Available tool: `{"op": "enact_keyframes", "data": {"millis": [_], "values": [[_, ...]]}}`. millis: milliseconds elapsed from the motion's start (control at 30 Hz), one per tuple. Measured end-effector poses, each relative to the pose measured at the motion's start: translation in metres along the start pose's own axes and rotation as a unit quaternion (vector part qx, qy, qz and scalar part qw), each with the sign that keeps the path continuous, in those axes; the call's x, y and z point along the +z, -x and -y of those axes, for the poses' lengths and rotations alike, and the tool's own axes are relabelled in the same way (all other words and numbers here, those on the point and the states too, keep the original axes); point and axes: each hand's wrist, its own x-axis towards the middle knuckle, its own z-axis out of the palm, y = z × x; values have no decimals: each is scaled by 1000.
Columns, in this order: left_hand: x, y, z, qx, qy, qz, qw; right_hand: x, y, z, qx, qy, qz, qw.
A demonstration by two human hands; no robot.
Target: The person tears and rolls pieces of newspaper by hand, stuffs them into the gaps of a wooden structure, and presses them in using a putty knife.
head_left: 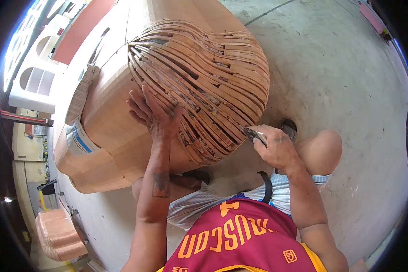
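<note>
A large rounded brown form [118,136] stands in front of me, its bulging end covered with curved strips [213,81] that fan out from one point, with dark gaps between them. My left hand [156,115] is open, its fingers spread over the edge where the strips meet the smooth panel. At the right end of the strips, my right hand [276,145] is closed around a small dark metal hand tool [255,134]. Its tip is right at the strip ends; the exact kind of tool is partly hidden by the fingers.
Folded printed paper [84,97] and a blue-and-white packet [82,139] lie on the form's left side. A second, smaller brown form [61,233] stands at the lower left. White arched pieces [34,81] are at the far left. Grey concrete floor [358,109] spreads to the right.
</note>
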Motion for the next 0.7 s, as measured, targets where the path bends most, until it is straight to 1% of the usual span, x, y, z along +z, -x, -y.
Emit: {"op": "enact_keyframes", "data": {"millis": [167, 400, 467, 567, 600, 633, 667, 700], "values": [[5, -2, -7, -30, -3, -1, 1000, 3, -3, 3, -1, -3, 8, 1000], [13, -4, -12, -31, 24, -18, 999, 5, -9, 3, 17, 14, 26, 999], [13, -5, -8, -19, 26, -19, 999, 3, -6, 0, 28, 12, 17, 999], [18, -3, 1, -35, -10, -9, 999, 6, -1, -11, 2, 17, -14, 1000], [34, -4, 10, -13, -86, -64, 994, 14, -1, -20, 23, 40, -12, 999], [55, -3, 33, 9, -115, -116, 987, 13, -1, -20, 36, 20, -5, 999], [78, -2, 56, 27, -144, -168, 975, 11, 2, -19, 29, 41, -9, 999], [106, -2, 71, 45, -131, -222, 965, 20, 3, -34, 8, 65, 3, 998]]}}
